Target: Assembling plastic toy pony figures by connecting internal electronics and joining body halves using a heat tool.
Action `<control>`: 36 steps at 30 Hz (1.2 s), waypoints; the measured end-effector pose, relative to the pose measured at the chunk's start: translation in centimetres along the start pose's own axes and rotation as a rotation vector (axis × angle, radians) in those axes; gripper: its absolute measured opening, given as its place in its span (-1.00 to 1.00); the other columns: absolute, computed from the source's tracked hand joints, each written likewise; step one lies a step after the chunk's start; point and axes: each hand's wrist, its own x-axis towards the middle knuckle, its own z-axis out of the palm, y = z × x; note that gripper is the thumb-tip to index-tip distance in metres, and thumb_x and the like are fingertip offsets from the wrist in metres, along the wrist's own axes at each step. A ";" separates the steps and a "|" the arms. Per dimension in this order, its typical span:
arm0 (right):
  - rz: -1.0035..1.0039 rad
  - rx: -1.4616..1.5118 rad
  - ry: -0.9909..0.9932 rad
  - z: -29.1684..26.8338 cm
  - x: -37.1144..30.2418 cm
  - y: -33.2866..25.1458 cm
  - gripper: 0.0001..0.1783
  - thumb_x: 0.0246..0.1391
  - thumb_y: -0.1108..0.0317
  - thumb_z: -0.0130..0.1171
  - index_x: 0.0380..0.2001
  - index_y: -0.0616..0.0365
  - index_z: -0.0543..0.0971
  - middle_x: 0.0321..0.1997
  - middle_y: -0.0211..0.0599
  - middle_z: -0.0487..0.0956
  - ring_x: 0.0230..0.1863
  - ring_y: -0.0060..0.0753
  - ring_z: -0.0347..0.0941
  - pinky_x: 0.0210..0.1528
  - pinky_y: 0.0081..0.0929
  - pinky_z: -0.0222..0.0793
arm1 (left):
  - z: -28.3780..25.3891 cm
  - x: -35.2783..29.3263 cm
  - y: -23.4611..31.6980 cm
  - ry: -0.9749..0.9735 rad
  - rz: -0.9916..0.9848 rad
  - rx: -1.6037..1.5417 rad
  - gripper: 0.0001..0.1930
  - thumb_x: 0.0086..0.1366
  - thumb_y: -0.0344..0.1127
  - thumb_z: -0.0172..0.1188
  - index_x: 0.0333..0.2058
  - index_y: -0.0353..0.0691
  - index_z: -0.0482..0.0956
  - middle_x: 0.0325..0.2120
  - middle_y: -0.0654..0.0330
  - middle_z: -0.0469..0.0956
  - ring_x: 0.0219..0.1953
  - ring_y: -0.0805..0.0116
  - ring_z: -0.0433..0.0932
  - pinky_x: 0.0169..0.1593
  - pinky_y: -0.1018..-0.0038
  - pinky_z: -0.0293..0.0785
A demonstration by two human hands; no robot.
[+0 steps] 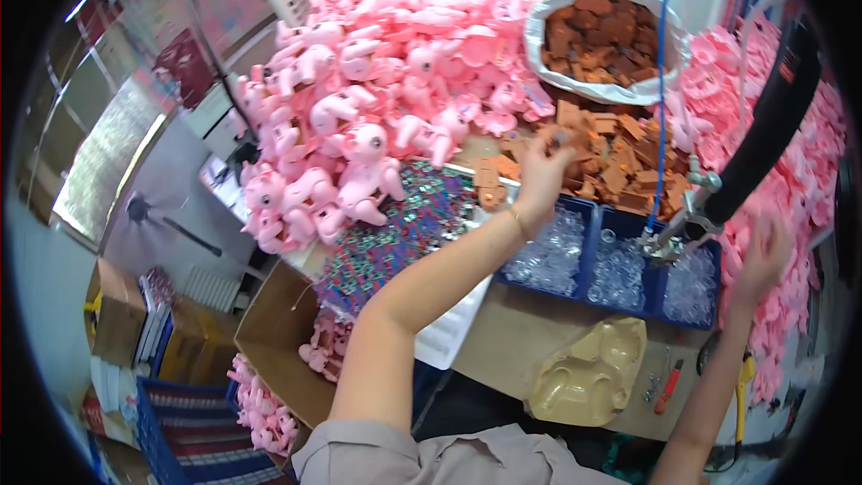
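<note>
My left hand (548, 166) is over the near edge of a heap of brown-orange plastic blocks (620, 157). Its fingers are curled together, and whatever they hold is too small or hidden to make out. A short stack of these blocks (488, 187) stands left of the wrist. On the right, my right hand (765, 256) is raised in front of a pile of pink plastic parts (799, 207), its slightly blurred fingers apart with nothing visible in them. Between the hands, a blue divided tray (588, 256) holds clear plastic pieces (548, 256).
A black-armed tool (763, 126) with a blue hose (663, 99) hangs over the tray. Pink toy animals (364, 153) are heaped left, beside small coloured parts (395, 233). A white sack (611, 90) holds brown blocks. Nearer lie a tan moulded form (588, 373) and a red-handled tool (669, 386).
</note>
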 end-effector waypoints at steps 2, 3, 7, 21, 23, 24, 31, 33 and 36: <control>0.150 0.205 -0.106 -7.5 -5.9 1.8 -0.77 0.08 0.46 0.16 -0.18 0.34 0.51 -0.15 -0.21 0.50 -0.12 -0.34 0.42 -0.01 -0.46 0.33 | -1.1 -5.4 4.2 -0.173 -0.298 -0.079 -0.65 0.20 -0.39 0.14 -0.01 -0.17 0.42 -0.25 0.26 0.47 -0.28 0.51 0.48 -0.19 0.60 0.33; 0.221 0.179 -0.218 -11.7 -7.1 -1.5 -0.81 0.07 0.47 0.17 -0.25 0.33 0.49 -0.21 -0.24 0.48 -0.16 -0.36 0.40 -0.04 -0.46 0.32 | -1.3 -7.8 6.4 -0.160 -0.291 -0.084 -0.65 0.20 -0.39 0.14 -0.01 -0.17 0.42 -0.25 0.26 0.47 -0.28 0.51 0.48 -0.19 0.60 0.33; 0.243 0.633 -0.465 -16.3 -16.2 -7.3 -0.80 -0.04 0.50 0.22 -0.29 0.27 0.50 -0.27 -0.21 0.43 -0.19 -0.33 0.36 -0.13 -0.43 0.29 | -3.4 -15.8 10.7 -0.243 -0.614 -0.140 -0.51 0.28 -0.30 0.13 0.15 -0.18 0.23 0.00 0.24 0.42 0.00 0.40 0.49 -0.09 0.54 0.33; -0.338 0.163 -1.233 -13.7 -17.5 -12.1 -0.32 -0.25 0.26 0.30 0.02 0.23 0.37 0.29 0.03 0.17 0.32 0.15 -0.02 0.30 0.06 -0.15 | -2.8 -27.9 2.2 -0.334 -0.651 -0.109 -0.59 0.36 -0.21 0.04 0.06 -0.29 0.21 -0.28 0.25 0.42 -0.28 0.58 0.42 -0.24 0.61 0.42; -0.316 0.267 -1.296 -14.7 -14.7 -12.1 -0.36 -0.26 0.26 0.31 -0.02 0.21 0.43 0.19 0.02 0.28 0.19 0.13 0.17 0.21 0.03 -0.02 | -2.4 -27.1 2.3 -0.368 -0.618 0.009 -0.57 0.34 -0.21 0.06 0.07 -0.32 0.22 -0.20 0.19 0.44 -0.18 0.54 0.42 -0.14 0.58 0.41; -0.299 0.267 -1.265 -15.0 -13.4 -12.0 -0.36 -0.26 0.26 0.31 -0.02 0.21 0.43 0.19 0.02 0.28 0.19 0.13 0.17 0.21 0.03 -0.02 | -2.2 -26.2 3.0 -0.403 -0.612 0.098 -0.56 0.33 -0.21 0.07 0.07 -0.33 0.22 -0.17 0.16 0.44 -0.14 0.53 0.41 -0.11 0.57 0.40; -0.203 0.703 -1.011 -12.6 -11.1 -13.5 -0.77 -0.28 0.47 0.33 -0.43 0.16 0.56 -0.41 -0.31 0.49 -0.40 -0.19 0.41 -0.35 -0.31 0.33 | -0.7 -19.9 5.5 -0.845 -0.676 0.365 -0.64 0.17 -0.26 0.14 -0.11 -0.36 0.43 -0.34 0.16 0.53 -0.29 0.48 0.52 -0.24 0.54 0.50; -0.222 0.751 -0.966 -12.1 -11.3 -12.9 -0.76 -0.30 0.47 0.33 -0.43 0.15 0.56 -0.41 -0.31 0.48 -0.40 -0.18 0.41 -0.37 -0.30 0.33 | -0.5 -18.2 5.8 -0.849 -0.790 0.317 -0.67 0.16 -0.26 0.13 -0.16 -0.36 0.46 -0.35 0.16 0.53 -0.33 0.46 0.54 -0.28 0.54 0.52; -0.255 0.802 -0.945 -11.9 -10.8 -12.4 -0.74 -0.34 0.47 0.33 -0.44 0.15 0.56 -0.42 -0.30 0.47 -0.38 -0.18 0.42 -0.37 -0.29 0.34 | 0.5 -16.6 6.3 -0.874 -0.919 0.261 -0.74 0.13 -0.26 0.12 -0.29 -0.35 0.51 -0.41 0.17 0.54 -0.40 0.42 0.58 -0.35 0.52 0.57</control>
